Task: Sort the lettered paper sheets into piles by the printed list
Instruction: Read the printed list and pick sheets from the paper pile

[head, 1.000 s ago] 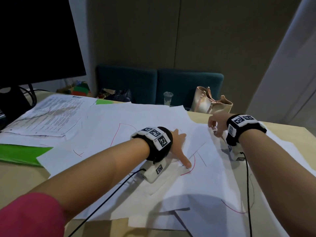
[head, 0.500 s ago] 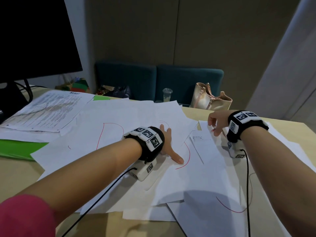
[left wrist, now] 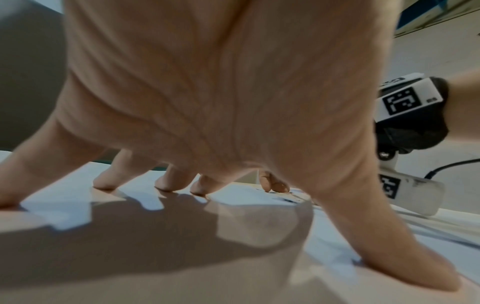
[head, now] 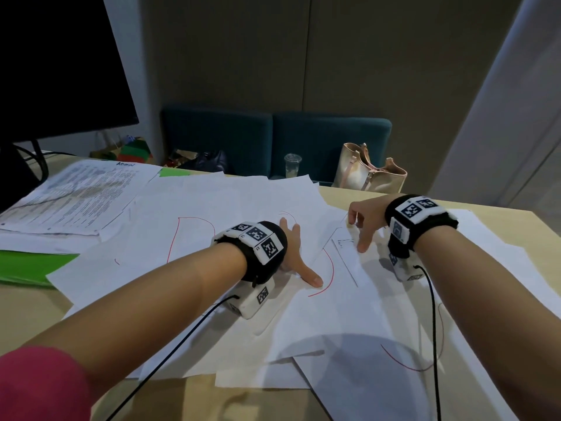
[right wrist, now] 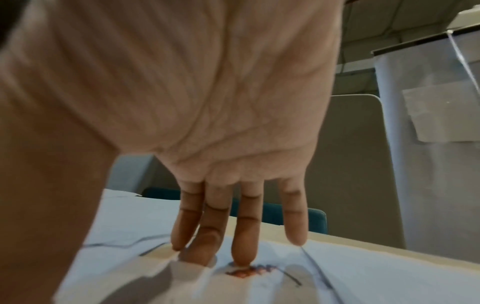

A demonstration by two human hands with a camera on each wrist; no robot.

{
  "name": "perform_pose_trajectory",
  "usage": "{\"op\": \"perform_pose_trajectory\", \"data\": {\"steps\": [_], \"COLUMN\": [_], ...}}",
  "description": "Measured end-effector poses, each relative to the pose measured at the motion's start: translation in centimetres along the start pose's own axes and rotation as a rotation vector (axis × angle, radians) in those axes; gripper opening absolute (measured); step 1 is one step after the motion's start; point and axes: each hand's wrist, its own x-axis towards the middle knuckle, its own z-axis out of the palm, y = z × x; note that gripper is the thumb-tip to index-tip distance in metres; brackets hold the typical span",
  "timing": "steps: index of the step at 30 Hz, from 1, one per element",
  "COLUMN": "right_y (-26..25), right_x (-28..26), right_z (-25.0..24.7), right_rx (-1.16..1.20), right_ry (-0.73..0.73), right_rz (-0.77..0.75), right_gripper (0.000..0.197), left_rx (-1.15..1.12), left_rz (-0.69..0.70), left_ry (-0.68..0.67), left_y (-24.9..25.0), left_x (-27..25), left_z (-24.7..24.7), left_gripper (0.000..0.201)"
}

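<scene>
Your left hand [head: 293,253] lies flat with its fingers [left wrist: 171,181] spread, pressing down on the sheets [head: 230,214]. Your right hand [head: 362,218] has straight fingers [right wrist: 244,232] close together, tips down on the list [head: 349,253], which lies just right of the left hand. Keep the left hand pressing so the sheets under it do not slide. Move the right hand slowly and lightly, so the thin paper does not crumple. Read the list before you pick any sheet. The letters are too faint to read here.
</scene>
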Motion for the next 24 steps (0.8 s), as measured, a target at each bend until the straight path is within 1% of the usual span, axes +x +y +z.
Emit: {"op": "perform_pose_trajectory", "data": {"steps": [2,6,8,9,11,13,14,15,16,17,20,22,24], "right_y": [-0.2,-0.7,-0.7,-0.7,-0.5,0.2,0.6,1.1,1.7,2.4,3.4,3.5,2.8], "right_x": [0.2,-0.1,-0.1,-0.2,-0.7,-1.1,-1.5,-1.7,-2.0,-2.1,-3.2,-4.3,-5.9], "right_z": [0.4,0.4,0.4,0.3,0.1,-0.4,-0.7,-1.0,-1.4,-1.7,-2.5,-3.1,-3.7], "right_rx": [-0.032,-0.03,-0.034,-0.032,-0.018,-0.008,0.009,0.046,0.101,0.17,0.45,0.635,0.816], "right_ry": [0.004,-0.046,-0.061,-0.053,-0.005,0.066,0.1,0.128,0.158,0.2,0.343,0.41,0.484], "right_rz": [-0.007,-0.039,-0.061,-0.073,-0.071,-0.049,-0.043,-0.047,-0.047,-0.043,-0.044,-0.106,-0.211], "right_gripper": [0.065,0.044,0.04,0.037,0.02,0.017,0.011,0.004,0.004,0.009,0.013,0.018,0.022], "left_rx": [0.005,0.005,-0.001,-0.003,-0.004,-0.004,-0.005,-0.01,-0.016,-0.02,-0.042,-0.05,-0.042], "left_rz": [-0.003,-0.005,-0.001,-0.001,0.0,0.0,0.0,0.001,0.001,0.001,0.012,0.046,0.078], "left_ry": [0.003,0.007,0.01,0.008,0.002,0.002,0.004,0.007,0.009,0.009,0.007,0.015,0.007], "left_y": [0.0,0.0,0.0,0.1,0.1,0.0,0.0,0.0,0.0,-0.1,-0.2,-0.5,-0.7], "left_x": [0.1,-0.1,-0.1,-0.2,-0.3,-0.3,-0.3,-0.4,-0.4,-0.5,-0.7,-0.9,-1.1], "left_z": [0.0,0.0,0.1,0.1,0.0,0.0,0.0,0.0,0.0,0.0,-0.2,-0.5,-0.8], "left_gripper": [0.14,0.14,0.139,0.139,0.138,0.138,0.138,0.138,0.138,0.137,0.132,0.114,0.097]}}
